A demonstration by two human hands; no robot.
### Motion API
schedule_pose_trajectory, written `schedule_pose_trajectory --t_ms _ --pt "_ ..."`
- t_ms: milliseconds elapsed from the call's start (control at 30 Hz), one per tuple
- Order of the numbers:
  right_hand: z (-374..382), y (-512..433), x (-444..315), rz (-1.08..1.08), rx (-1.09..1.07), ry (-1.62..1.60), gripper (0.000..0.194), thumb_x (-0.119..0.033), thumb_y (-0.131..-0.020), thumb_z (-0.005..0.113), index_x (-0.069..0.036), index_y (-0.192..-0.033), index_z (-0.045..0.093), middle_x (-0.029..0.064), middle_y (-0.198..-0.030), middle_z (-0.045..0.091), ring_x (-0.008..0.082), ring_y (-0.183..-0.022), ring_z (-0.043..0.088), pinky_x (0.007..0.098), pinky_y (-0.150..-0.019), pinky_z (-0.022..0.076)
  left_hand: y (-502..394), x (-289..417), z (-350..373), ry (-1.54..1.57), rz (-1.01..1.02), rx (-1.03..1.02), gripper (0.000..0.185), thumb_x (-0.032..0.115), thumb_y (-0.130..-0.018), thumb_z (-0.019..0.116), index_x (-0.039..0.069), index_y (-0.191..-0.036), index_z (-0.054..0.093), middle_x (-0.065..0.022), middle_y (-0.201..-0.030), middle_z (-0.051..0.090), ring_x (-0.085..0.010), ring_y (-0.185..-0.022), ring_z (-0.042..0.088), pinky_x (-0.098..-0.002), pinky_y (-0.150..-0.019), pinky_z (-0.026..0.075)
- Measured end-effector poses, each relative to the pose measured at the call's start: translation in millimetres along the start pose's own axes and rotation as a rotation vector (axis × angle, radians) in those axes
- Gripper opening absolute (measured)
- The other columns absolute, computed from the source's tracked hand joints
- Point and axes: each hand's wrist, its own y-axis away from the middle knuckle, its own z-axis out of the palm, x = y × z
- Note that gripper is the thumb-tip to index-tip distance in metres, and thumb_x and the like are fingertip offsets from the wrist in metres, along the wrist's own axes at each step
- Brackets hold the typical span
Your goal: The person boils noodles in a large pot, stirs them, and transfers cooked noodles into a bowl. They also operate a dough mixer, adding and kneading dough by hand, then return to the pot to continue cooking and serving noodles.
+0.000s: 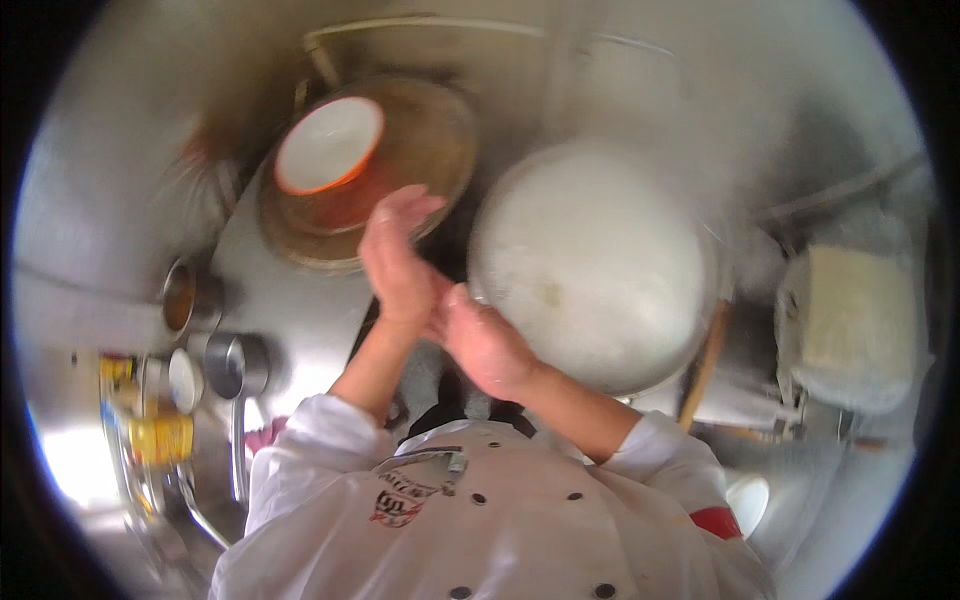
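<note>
My left hand [400,262] and my right hand [487,345] touch each other in front of my chest, the fingers of the left raised and blurred. No object shows in either hand. Just beyond the left hand is a wide round pan [450,150] with reddish-brown contents. A white bowl with an orange rim [330,146] rests tilted over it. Beside my right hand stands a large round pot [600,270] of whitish, steaming contents.
At the left are a steel saucepan [236,364] with a long handle, a small metal pot [180,300], a white bowl [185,380] and a yellow container [161,439]. A wooden stick [705,364] leans by the large pot. A pale block in clear plastic [859,326] lies at the right.
</note>
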Motion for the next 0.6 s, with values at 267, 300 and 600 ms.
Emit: schedule_pose_trajectory --t_ms 267,300,600 --pt "62.2 -70.9 46.9 -0.106 -0.216 0.567 0.05 -0.026 -0.101 0.029 0.002 -0.143 0.025 0.0107 -0.147 0.029 0.0195 -0.136 0.026 0.0318 -0.111 0.0198 -3.5 40.3 -105.3 0.551 -0.185 0.232 0.04 0.029 -0.095 0.033 -0.004 -0.107 0.054 -0.0167 -0.097 0.063 -0.0256 -0.09 0.06 -0.0351 -0.087 0.045" --pt "74.4 -81.6 55.0 -0.126 -0.279 0.609 0.048 -0.024 -0.101 0.03 0.001 -0.142 0.027 0.0105 -0.147 0.03 0.02 -0.136 0.026 0.0317 -0.111 0.0201 -1.9 48.0 -124.2 0.653 -0.185 0.266 0.041 0.029 -0.095 0.032 -0.003 -0.108 0.052 -0.0175 -0.099 0.062 -0.0275 -0.091 0.06 -0.0364 -0.087 0.045" --pt "135.4 -145.7 106.4 -0.236 -0.507 0.854 0.044 -0.016 -0.099 0.036 -0.006 -0.141 0.033 0.0135 -0.143 0.037 0.0246 -0.135 0.029 0.0317 -0.109 0.0226 9.9 72.8 -213.9 0.88 -0.183 0.39 0.046 0.035 -0.097 0.033 0.001 -0.127 0.039 -0.0244 -0.126 0.05 -0.0338 -0.115 0.05 -0.0399 -0.1 0.037"
